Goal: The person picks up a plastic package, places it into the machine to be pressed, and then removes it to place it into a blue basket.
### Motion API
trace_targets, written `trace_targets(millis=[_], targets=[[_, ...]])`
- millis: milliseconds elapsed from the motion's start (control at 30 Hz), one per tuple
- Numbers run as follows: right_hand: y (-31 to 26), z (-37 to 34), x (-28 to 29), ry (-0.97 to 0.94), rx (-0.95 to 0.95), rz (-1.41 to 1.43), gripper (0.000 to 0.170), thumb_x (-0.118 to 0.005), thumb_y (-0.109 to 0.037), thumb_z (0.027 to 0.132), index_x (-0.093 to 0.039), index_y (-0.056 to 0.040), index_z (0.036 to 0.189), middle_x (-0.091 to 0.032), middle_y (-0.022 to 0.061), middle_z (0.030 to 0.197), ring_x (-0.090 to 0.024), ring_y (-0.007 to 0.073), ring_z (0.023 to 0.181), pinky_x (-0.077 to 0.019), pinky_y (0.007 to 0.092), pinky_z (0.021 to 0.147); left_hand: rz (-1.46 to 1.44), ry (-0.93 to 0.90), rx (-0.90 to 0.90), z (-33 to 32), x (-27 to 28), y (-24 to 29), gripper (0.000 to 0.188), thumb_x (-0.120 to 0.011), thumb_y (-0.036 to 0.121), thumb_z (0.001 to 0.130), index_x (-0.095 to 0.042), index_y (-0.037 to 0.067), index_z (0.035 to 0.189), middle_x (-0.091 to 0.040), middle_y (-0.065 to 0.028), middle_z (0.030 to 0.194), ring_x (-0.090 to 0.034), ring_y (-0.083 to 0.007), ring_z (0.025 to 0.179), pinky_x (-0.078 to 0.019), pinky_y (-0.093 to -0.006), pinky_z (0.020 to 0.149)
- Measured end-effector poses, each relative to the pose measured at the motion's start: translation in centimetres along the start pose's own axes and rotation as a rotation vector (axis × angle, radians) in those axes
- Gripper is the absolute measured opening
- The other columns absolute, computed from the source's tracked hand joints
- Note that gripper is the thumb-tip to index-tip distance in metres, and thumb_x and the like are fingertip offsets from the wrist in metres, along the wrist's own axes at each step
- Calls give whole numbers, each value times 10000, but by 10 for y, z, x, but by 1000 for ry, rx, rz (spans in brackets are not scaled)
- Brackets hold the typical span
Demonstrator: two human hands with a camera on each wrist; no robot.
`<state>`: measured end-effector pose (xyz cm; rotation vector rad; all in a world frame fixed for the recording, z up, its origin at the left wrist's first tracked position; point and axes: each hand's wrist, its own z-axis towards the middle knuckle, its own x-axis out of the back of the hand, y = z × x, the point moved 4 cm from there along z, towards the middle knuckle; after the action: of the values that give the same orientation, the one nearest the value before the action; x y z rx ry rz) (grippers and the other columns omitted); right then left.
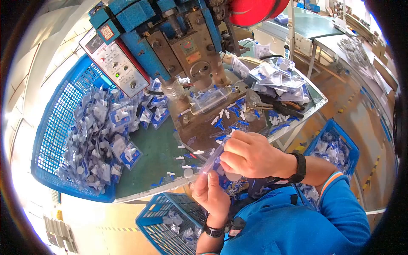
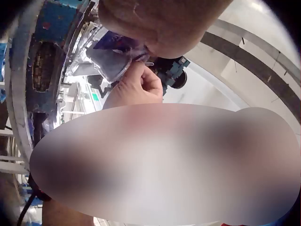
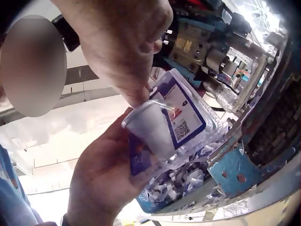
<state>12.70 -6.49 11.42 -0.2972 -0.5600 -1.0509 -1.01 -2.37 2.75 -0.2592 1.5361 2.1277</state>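
Between the two hands is a clear plastic blister pack (image 1: 211, 159) with a blue-bordered printed card; its QR code and a pale rounded bulge show on the pack (image 3: 188, 125) in the right wrist view. My left hand (image 1: 212, 199) holds it from below, thumb and fingers along its near end. Curled fingers of my right hand (image 1: 253, 155) pinch the pack's upper edge. In the left wrist view the right hand's thumb and fingertip (image 2: 141, 80) meet at the plastic edge. The pack tilts above the bench front, seen nearly edge-on from the head.
A blue press (image 1: 187, 46) with a clear mould block (image 1: 211, 101) stands behind. Left is a blue basket (image 1: 46, 157) heaped with packs; more packs (image 1: 280, 78) lie right. White and blue plastic bits (image 1: 221, 123) litter the bench. Baskets stand below (image 1: 146, 219) and right (image 1: 350, 146).
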Motion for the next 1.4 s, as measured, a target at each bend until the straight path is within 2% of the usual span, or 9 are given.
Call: trace_targets(millis=[667,800,900,1033,1133,1167,1267,1333,1400], targets=[[-4,-2,-13,-13,-219,187,234,-718,-128,749,-495,-54,754,-503,100,780,-570,284,731,-491,381,577,136,46,-136,-4,-3,4,223,-582,48,967,-671,-57,1143,-698,-88,1065,-623,-131,922,-498,-268,826],[-15,-8,-24,-147,-273,264,226,-701,-160,772,-501,-55,764,-510,108,799,-567,288,743,-486,375,569,103,14,-76,-1,-3,2,200,-575,80,982,-669,-34,1118,-699,-124,1100,-656,-174,962,-512,-316,876],[-23,-12,-29,-75,-244,397,220,-684,-193,788,-515,-55,754,-514,109,821,-567,277,764,-487,379,576,79,-61,-19,8,0,9,237,-549,76,986,-656,-64,1145,-690,-126,1102,-633,-173,994,-504,-308,868],[-47,-19,-11,-363,-232,275,198,-686,-211,777,-551,-73,733,-521,84,833,-575,253,794,-504,381,645,-132,-13,137,22,4,2,279,-514,149,1014,-621,-42,1187,-674,-152,1141,-652,-227,1025,-519,-358,910],[-47,-33,3,-504,-88,395,254,-739,-248,792,-560,-76,743,-481,63,774,-553,230,735,-485,338,617,-189,45,128,28,11,2,287,-543,237,1014,-631,-3,1145,-685,-104,1101,-668,-186,970,-544,-327,850],[-42,-34,10,-564,-126,438,239,-745,-256,804,-588,-78,775,-523,70,809,-567,238,759,-483,362,641,-206,42,149,29,12,5,281,-548,241,1011,-631,0,1131,-684,-103,1109,-670,-188,985,-548,-333,864],[-20,-38,23,-349,-306,394,183,-732,-210,804,-610,-77,832,-545,76,831,-577,274,822,-489,392,689,-182,51,146,28,14,1,292,-551,250,1009,-626,2,1144,-681,-107,1119,-670,-197,989,-550,-346,865],[-3,-43,33,-109,-411,313,400,-778,-126,783,-612,-66,1142,-605,118,947,-598,295,886,-498,376,711,-219,31,183,26,12,-3,306,-557,261,1004,-624,0,1149,-683,-108,1115,-670,-204,989,-548,-364,874],[3,-55,33,-79,-711,551,491,-733,-119,853,-535,-45,1296,-633,106,1004,-627,218,923,-514,333,741,-246,-33,260,22,2,-7,315,-552,267,1004,-625,-3,1150,-685,-108,1106,-669,-209,992,-545,-375,884]])
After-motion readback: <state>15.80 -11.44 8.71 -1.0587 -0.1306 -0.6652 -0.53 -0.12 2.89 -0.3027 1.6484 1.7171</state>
